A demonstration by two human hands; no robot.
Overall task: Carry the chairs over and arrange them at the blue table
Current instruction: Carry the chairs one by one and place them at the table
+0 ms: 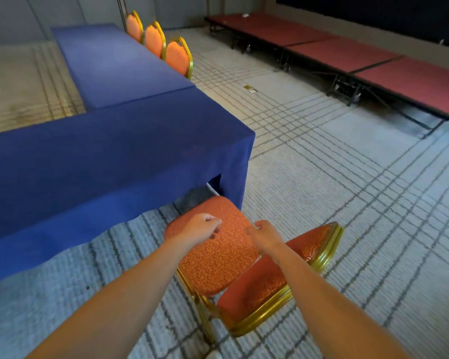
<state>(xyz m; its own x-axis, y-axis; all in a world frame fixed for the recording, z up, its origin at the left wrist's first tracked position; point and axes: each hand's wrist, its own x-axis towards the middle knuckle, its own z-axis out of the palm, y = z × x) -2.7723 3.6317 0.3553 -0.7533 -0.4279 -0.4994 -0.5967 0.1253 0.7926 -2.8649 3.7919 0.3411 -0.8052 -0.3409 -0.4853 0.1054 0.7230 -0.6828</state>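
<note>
Now the left hand [200, 227] and right hand [266, 237] hover over the seat of the orange chair [218, 263], fingers loosely curled, gripping nothing. It stands at the blue table [114, 151] near corner, seat front by the cloth's hem. Three more chairs [178, 56] line the far side.

Left hand [200, 226] and right hand [266, 235] forward, fingers loosely curled, empty

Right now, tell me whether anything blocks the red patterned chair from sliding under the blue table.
The hanging cloth corner of the blue table drapes at the front seat edge of the red patterned gold-framed chair, which points at that corner. Nothing else visible lies between them.
</note>
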